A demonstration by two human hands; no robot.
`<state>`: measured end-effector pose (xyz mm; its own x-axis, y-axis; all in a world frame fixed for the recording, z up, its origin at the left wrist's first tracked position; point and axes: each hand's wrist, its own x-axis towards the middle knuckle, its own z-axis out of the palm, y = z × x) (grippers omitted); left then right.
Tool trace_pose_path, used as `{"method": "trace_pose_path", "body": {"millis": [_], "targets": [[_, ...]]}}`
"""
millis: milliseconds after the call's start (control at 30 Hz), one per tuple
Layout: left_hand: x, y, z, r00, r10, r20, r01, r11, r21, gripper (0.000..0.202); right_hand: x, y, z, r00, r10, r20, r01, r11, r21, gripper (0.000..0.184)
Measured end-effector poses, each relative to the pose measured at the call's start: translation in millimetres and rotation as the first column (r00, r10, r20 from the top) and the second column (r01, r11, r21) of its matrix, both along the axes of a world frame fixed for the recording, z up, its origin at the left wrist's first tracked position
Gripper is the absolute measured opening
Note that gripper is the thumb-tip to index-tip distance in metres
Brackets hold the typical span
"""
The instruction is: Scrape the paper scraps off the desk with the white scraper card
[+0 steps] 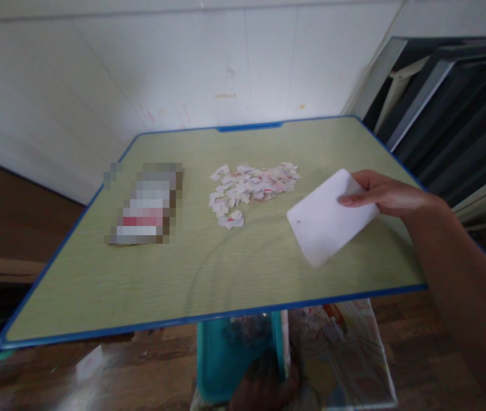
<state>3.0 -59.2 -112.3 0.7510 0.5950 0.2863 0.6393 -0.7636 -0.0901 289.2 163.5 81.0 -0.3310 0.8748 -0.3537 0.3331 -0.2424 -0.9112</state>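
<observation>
My right hand (380,194) pinches a white card (332,220) by its far right corner, thumb on top. The card has a small dark mark near its left corner and is tilted above the right part of the table. Left of it on the tabletop lies a loose pile of small paper scraps (253,185), white with some red marks. Below the table's front edge, in shadow, my left hand (264,382) closes over the right rim of a teal tray (215,365), thumb on the outer side. Small scraps lie inside the tray; the fingertips are hidden.
The green table (148,291) has a blue edge and stands against a white wall (191,63). A blurred-out flat item (144,205) lies at its left. Dark panels (474,114) lean at the right. On the wooden floor are a white piece (89,362) and a clear plastic sheet (345,354).
</observation>
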Motion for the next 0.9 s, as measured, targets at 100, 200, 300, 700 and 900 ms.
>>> {"method": "trace_pose_path", "body": {"millis": [100,200,300,700,900], "targets": [[0.7,-0.6,2.2,1.000,0.000,0.008,0.000,1.000,-0.002,0.033,-6.3,5.4,-5.2,0.988,-0.148,-0.047,0.152,0.984,0.094,0.030],[1.7,-0.8,2.0,1.000,-0.005,0.005,0.005,1.000,0.001,0.031,-13.3,8.4,-11.8,0.973,-0.216,-0.084,0.227,0.960,0.164,0.032],[2.4,-0.9,1.2,1.000,0.001,-0.003,-0.001,1.000,0.017,0.031,-21.3,4.8,-16.6,0.968,-0.242,-0.061,0.250,0.943,0.221,0.035],[4.8,1.9,0.6,1.000,-0.005,0.022,0.005,1.000,0.030,0.030,-76.6,-60.0,-24.3,0.885,-0.454,0.107,0.334,0.776,0.535,0.028],[4.1,-1.0,-6.6,0.999,0.016,0.051,-0.019,0.998,0.056,0.031,-104.4,-60.5,-23.4,0.876,-0.481,0.050,0.372,0.736,0.566,0.024]]}}
